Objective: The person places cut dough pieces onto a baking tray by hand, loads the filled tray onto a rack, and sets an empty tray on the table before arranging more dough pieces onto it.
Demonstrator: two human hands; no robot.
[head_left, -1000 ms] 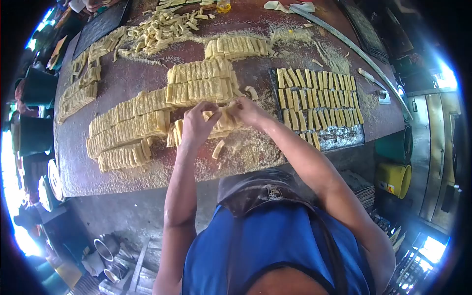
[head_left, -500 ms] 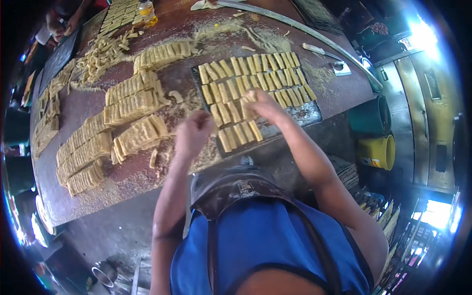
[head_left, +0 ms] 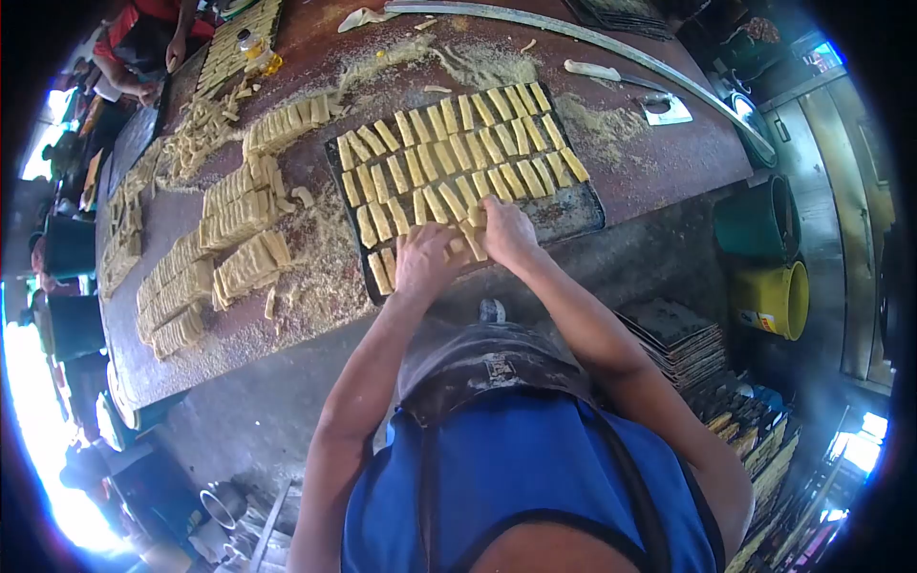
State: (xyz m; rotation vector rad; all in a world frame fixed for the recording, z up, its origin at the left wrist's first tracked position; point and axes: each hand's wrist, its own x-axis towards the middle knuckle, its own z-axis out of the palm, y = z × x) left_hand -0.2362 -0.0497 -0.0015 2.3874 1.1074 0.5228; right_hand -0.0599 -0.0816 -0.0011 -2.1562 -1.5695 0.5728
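Note:
A dark baking tray (head_left: 573, 212) lies near the table edge, with rows of pale dough strips (head_left: 435, 158) on it. My right hand (head_left: 509, 232) is over the tray's near side, thumb and fingers pinched on a dough strip (head_left: 474, 239). Close to its left, my left hand (head_left: 427, 260) is low over the nearest row, its fingers curled round the end of another strip. The fingers partly hide what lies beneath. Left of the tray, stacked cut dough strips (head_left: 239, 210) stand in blocks on the table.
Crumbs and flour cover much of the table (head_left: 659, 205). A knife (head_left: 592, 70), a scraper (head_left: 666, 110) and a long metal strip (head_left: 535, 19) lie at the far right. A bottle (head_left: 256, 50) stands far left, near another person's hand (head_left: 175, 53). Green (head_left: 755, 222) and yellow buckets (head_left: 772, 301) stand right.
My left hand has moved right from beside the tray onto its nearest row. My right hand has come nearer to me, and the hands are now close together. The view has shifted.

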